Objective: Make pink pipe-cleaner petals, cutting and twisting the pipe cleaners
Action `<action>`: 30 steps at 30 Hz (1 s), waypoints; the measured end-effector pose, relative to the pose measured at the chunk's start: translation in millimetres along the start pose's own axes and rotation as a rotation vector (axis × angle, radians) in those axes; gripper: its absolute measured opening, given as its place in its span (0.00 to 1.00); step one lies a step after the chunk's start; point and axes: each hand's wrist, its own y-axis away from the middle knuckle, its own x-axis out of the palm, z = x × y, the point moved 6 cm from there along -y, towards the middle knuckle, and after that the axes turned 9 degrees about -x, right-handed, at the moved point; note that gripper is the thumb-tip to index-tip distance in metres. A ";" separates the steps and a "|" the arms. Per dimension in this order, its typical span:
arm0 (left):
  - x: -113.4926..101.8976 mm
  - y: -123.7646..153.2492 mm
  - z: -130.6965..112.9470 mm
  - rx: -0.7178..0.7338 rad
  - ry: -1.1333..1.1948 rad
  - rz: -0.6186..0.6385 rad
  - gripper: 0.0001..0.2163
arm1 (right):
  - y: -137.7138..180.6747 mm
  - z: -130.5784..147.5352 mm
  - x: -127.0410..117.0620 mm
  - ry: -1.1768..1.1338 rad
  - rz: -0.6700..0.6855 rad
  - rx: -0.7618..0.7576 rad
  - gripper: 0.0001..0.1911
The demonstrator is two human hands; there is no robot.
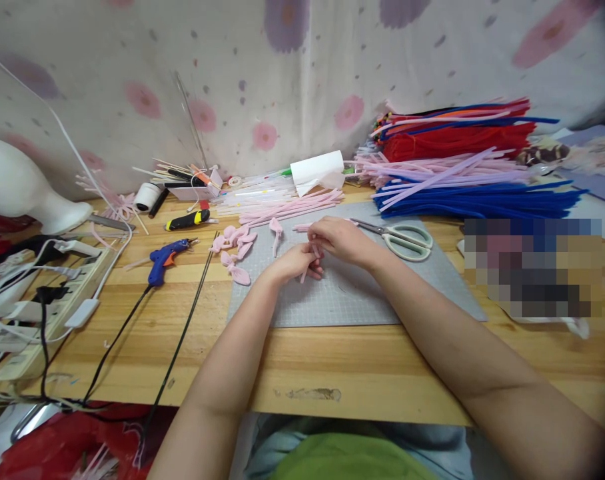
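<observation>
Over the grey cutting mat (362,300), my left hand (298,261) and my right hand (340,240) meet with fingers closed on a short pink pipe cleaner (316,251). One end of it pokes out below my left fingers; the rest is mostly hidden by both hands. Just left of them lies a pink looped piece with a stem (276,233). Further left is a cluster of pink looped pieces (238,247). Pink pipe cleaner lengths (302,227) lie beyond my right fingers. Scissors with pale green handles (407,241) rest right of my right hand.
Pink pipe cleaners (282,210) and bundles of red (457,141) and blue stems (482,200) line the back. At left are a blue glue gun (160,262), a utility knife (187,220), a long dark rod (190,307), and a corded power strip (57,320).
</observation>
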 end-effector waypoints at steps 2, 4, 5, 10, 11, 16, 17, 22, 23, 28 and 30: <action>4.2 1.2 -1.9 0.016 0.005 0.025 0.05 | 1.9 -5.6 -0.1 -0.013 -0.010 0.057 0.06; 8.9 2.8 -3.9 0.032 0.024 0.072 0.06 | 3.1 -8.5 -0.4 -0.033 -0.021 0.081 0.06; 10.9 3.7 -4.5 0.038 0.036 0.102 0.07 | 3.3 -9.2 -0.4 -0.042 -0.024 0.086 0.06; 9.8 4.8 -3.3 0.068 -0.045 0.088 0.10 | 3.3 -10.9 -1.8 -0.083 -0.056 0.110 0.06; 8.5 4.1 -2.7 0.076 -0.075 0.059 0.11 | 3.6 -11.9 -2.2 -0.090 -0.068 0.123 0.06; 8.2 -4.5 -2.2 0.177 -0.036 0.042 0.13 | 7.0 -18.3 -6.1 -0.178 -0.156 0.233 0.04; 7.8 -6.8 -2.0 0.197 -0.021 0.036 0.13 | 7.6 -19.0 -6.8 -0.217 -0.169 0.257 0.04; 6.1 -11.4 -0.5 0.205 0.042 -0.014 0.11 | 9.0 -22.7 -14.3 -0.478 -0.235 0.363 0.06; 6.6 -10.7 0.1 0.182 0.057 -0.021 0.11 | 9.8 -25.1 -15.7 -0.548 -0.240 0.391 0.07; 13.9 -4.0 0.8 0.096 0.051 0.016 0.13 | 23.5 -46.8 -13.4 -1.037 -0.238 0.614 0.10; 19.3 -1.2 0.9 0.069 0.057 0.096 0.16 | 29.8 -54.2 -10.4 -1.170 -0.244 0.653 0.12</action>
